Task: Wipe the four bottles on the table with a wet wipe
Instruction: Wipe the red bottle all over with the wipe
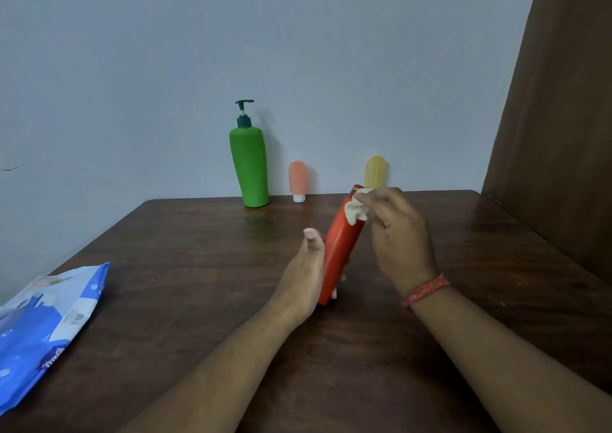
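My left hand grips the lower part of a red bottle, which is held tilted above the table, top leaning away to the right. My right hand pinches a crumpled white wet wipe against the bottle's upper end. A tall green pump bottle stands at the table's far edge by the wall. To its right a small pink bottle stands on its white cap. A small yellow bottle stands farther right, its lower part hidden behind my right hand.
A blue wet-wipe pack lies at the left edge of the dark wooden table. A grey wall runs along the back. A brown wooden panel rises at the right side.
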The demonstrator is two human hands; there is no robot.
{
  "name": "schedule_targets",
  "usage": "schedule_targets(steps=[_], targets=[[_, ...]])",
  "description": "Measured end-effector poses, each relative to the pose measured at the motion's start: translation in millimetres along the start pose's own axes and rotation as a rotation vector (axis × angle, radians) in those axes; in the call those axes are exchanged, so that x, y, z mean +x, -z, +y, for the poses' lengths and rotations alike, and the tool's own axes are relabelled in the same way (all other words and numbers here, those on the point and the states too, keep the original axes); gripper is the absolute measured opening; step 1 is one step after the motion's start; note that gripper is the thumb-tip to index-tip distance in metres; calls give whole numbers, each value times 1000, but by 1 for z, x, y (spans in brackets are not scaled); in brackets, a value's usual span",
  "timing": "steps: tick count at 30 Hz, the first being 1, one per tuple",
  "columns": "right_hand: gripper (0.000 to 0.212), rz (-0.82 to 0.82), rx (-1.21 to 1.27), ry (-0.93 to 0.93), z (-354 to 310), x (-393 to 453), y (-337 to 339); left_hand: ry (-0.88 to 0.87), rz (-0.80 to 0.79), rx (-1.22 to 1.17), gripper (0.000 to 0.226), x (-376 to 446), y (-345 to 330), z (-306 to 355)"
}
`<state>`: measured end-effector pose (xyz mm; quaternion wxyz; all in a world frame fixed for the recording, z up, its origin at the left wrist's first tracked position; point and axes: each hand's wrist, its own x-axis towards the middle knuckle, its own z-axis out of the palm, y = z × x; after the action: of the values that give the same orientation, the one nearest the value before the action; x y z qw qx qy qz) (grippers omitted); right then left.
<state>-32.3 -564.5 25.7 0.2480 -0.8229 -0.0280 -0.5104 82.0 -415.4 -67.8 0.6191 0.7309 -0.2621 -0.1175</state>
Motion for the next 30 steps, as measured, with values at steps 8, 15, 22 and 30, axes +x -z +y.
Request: schedule_targets(steps=[8,15,22,30], targets=[[33,-287,-297,406,-19,-9,-11,-22,-16,-7,106,-48,4,75],[54,-255,-339,289,-12,-3,-3,8,-5,4,108,-46,1,74],[37,-471,-201,456,-47,-21,-25,164,94,-570,88,-35,12,71],[29,-685,-88,589,-47,-27,-32,378,56,-876,113,-32,30,68]])
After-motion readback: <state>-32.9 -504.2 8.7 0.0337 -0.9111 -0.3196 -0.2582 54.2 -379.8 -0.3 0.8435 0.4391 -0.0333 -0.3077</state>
